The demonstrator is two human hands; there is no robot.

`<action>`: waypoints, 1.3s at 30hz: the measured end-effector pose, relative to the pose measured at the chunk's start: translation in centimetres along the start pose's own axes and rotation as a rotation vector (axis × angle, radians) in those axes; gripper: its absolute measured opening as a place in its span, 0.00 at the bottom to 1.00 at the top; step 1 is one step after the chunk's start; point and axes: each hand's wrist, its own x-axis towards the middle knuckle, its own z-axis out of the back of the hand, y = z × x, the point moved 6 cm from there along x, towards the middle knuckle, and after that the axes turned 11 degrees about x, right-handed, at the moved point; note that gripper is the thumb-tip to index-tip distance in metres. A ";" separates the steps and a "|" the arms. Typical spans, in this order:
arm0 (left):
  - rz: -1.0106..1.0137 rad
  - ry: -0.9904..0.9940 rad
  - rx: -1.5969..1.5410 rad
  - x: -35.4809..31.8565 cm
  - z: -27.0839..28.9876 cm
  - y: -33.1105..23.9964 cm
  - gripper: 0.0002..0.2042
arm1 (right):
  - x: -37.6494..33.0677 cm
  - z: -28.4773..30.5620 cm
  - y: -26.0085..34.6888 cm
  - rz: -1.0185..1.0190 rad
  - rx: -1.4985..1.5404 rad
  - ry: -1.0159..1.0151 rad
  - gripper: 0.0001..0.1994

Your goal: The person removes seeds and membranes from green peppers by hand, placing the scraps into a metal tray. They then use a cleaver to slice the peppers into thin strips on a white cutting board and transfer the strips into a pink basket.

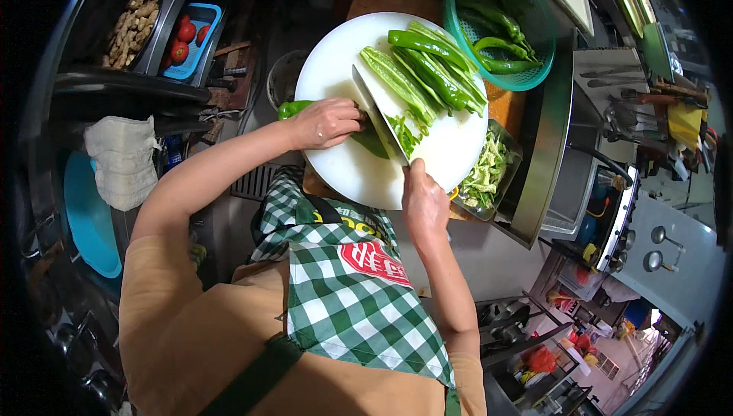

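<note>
A round white cutting board (pixel 347 164) lies before me. My left hand (pixel 327 122) presses a green pepper (pixel 294 108) down on its left side. My right hand (pixel 424 201) grips the handle of a cleaver (pixel 378 112), whose blade stands on the board beside the pepper's cut end. Small cut pepper pieces (pixel 405 135) lie right of the blade. Several split long green peppers (pixel 427 72) are piled on the board's far side.
A green basket (pixel 527 72) with whole peppers stands at the back right. A clear container (pixel 489 172) of sliced peppers sits right of the board. At far left are a tray of ginger (pixel 131 27) and a blue tray of tomatoes (pixel 185 34). A sink (pixel 580 179) lies right.
</note>
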 end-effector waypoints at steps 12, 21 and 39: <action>0.076 -0.081 -0.049 -0.4 1.0 0.2 0.10 | -0.3 0.6 1.0 -0.016 0.011 0.050 0.09; 0.087 -0.049 0.036 -0.8 0.8 0.2 0.09 | -0.2 -0.2 1.5 -0.016 -0.002 0.070 0.09; 0.046 -0.039 -0.009 -2.0 1.1 0.9 0.10 | 0.4 -0.5 2.7 0.052 0.025 0.094 0.07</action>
